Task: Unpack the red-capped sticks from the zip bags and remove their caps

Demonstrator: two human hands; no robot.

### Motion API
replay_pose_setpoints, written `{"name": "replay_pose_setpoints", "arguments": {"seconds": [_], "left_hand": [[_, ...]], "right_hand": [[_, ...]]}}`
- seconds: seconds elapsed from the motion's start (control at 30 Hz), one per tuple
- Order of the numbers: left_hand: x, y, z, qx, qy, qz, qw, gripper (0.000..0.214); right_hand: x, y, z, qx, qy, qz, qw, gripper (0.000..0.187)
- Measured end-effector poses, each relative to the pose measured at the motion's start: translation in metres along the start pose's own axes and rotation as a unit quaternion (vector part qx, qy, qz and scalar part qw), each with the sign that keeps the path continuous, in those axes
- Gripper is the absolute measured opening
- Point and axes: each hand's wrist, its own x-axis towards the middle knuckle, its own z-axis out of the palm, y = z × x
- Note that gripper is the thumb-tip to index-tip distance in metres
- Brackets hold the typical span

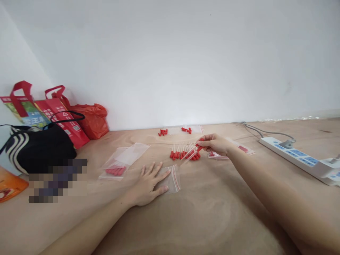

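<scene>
My left hand point(152, 184) lies flat with its fingers spread, resting on a clear zip bag point(174, 182) on the wooden table. The bag's red-striped end points right. Between thumb and fingers, my right hand point(211, 143) pinches plastic droppers with red bulbs point(199, 142); how many is hard to tell. Their clear stems slant down and left, tips near the bag's striped end. Just behind them lies a row of several more droppers point(179, 154), red bulbs toward me and thin stems pointing away.
Filled and flat clear bags point(135, 152) lie left of my hands. Small red bulbs point(163, 132) and more bags are near the wall. A white power strip point(297, 156) with a grey cord stands right. Shopping bags point(63, 120) and a black bag point(47, 145) crowd the left.
</scene>
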Motion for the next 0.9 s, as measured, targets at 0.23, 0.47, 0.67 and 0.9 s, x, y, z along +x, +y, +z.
{"name": "replay_pose_setpoints", "arguments": {"seconds": [0.23, 0.47, 0.67, 0.9], "left_hand": [[-0.002, 0.005, -0.002, 0.021, 0.000, -0.018, 1.000, 0.058], [-0.002, 0.006, 0.001, 0.029, 0.006, -0.032, 0.999, 0.059], [-0.002, 0.005, 0.001, 0.034, 0.007, -0.031, 0.999, 0.060], [-0.002, 0.006, 0.000, 0.029, 0.002, -0.033, 0.999, 0.060]], "right_hand": [[0.029, 0.015, 0.023, -0.092, 0.184, -0.216, 0.954, 0.018], [0.042, 0.035, 0.075, -0.503, 0.097, -0.375, 0.773, 0.015], [0.039, 0.037, 0.089, -0.587, 0.026, -0.354, 0.728, 0.011], [0.034, 0.033, 0.085, -0.614, 0.014, -0.318, 0.722, 0.020]]}}
